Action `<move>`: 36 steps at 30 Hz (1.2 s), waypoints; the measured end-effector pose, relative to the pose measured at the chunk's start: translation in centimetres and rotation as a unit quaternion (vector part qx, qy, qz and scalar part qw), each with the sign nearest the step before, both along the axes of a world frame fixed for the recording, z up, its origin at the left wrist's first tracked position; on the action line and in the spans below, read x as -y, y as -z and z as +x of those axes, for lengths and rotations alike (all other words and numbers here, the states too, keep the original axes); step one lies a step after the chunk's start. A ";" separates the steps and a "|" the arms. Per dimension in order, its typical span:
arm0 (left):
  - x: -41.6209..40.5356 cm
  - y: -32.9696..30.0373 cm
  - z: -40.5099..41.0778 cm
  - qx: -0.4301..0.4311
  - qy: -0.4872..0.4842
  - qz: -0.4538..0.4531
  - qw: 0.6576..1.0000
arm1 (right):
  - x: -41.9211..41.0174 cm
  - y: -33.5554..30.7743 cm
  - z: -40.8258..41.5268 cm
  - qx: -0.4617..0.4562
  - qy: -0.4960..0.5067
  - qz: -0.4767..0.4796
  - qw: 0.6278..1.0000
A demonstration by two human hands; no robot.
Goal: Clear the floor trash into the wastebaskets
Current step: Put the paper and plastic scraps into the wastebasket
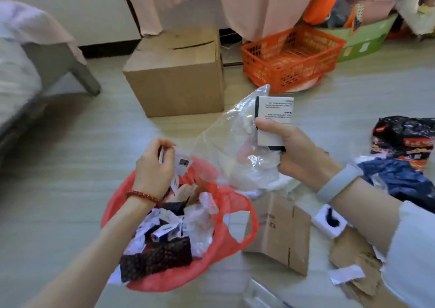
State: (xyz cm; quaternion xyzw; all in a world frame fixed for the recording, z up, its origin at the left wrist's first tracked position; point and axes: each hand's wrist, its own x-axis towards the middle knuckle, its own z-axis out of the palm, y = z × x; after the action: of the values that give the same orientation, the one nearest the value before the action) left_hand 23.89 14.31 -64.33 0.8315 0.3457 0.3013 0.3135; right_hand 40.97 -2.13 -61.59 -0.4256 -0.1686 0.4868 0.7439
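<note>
A red plastic bag (226,244) lies open on the floor, full of crumpled wrappers and paper scraps. My left hand (154,166) hovers over its far rim and pinches a small white paper tag. To the right, my right hand (296,152) grips a small white box with a black edge (273,119) together with a clear plastic bag (237,147), which hangs down above the red bag's right side.
Torn cardboard pieces (280,232), a white foam insert (329,220) and dark snack wrappers (404,138) lie on the floor at the right. A closed cardboard box (176,77), an orange crate (292,58) and a green basket (367,41) stand behind. A bed frame (58,62) is at the left.
</note>
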 end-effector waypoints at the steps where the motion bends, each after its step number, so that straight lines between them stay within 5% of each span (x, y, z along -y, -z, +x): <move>1: -0.6 0.7 -1.4 -0.045 0.013 -0.018 0.999 | -1.6 0.1 -1.1 -0.001 -0.020 -0.004 1.000; 5: -2.9 2.9 -6.5 -0.219 0.068 -0.117 0.966 | -6.1 2.1 -5.8 0.042 -0.097 -0.048 0.993; 9: -5.9 2.8 -10.7 -0.132 -0.039 -0.141 0.980 | -8.6 4.7 -9.8 0.292 -0.152 -0.087 0.940; 11: -7.2 2.8 -12.5 -0.073 -0.095 -0.146 0.982 | -9.5 5.6 -11.6 0.431 -0.228 -0.100 0.867; 14: -8.3 3.0 -14.6 -0.022 -0.101 -0.186 0.977 | -10.5 7.3 -13.3 0.635 -0.322 -0.154 0.686; 16: -8.5 3.6 -15.6 -0.036 -0.075 -0.210 0.974 | -10.7 7.5 -14.5 0.659 -0.365 -0.173 0.635; 20: -8.6 5.4 -16.8 -0.099 -0.035 -0.256 0.961 | -9.8 6.7 -15.2 0.639 -0.416 -0.152 0.629; 22: -8.7 6.0 -17.0 -0.097 -0.038 -0.274 0.956 | -9.1 6.3 -15.2 0.727 -0.391 -0.092 0.557; 25: -8.9 6.5 -16.8 -0.068 -0.044 -0.288 0.954 | -8.6 7.1 -15.6 0.871 -0.284 0.075 0.394; 28: -9.0 6.7 -16.4 -0.014 -0.058 -0.323 0.945 | -9.5 8.8 -16.1 0.901 -0.265 0.143 0.311; 34: -9.0 7.1 -16.3 0.020 -0.068 -0.345 0.936 | -12.5 13.2 -15.5 0.895 -0.371 -0.036 0.246; 36: -8.9 7.6 -16.1 0.004 -0.084 -0.317 0.945 | -13.3 15.1 -15.1 0.877 -0.398 -0.084 0.255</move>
State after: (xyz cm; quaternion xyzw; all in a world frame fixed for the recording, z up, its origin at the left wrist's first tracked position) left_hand 7.80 23.22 -71.88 0.6563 0.4905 0.2046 0.5356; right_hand 25.85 11.21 -76.65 -0.5311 -0.8240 0.0613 -0.1876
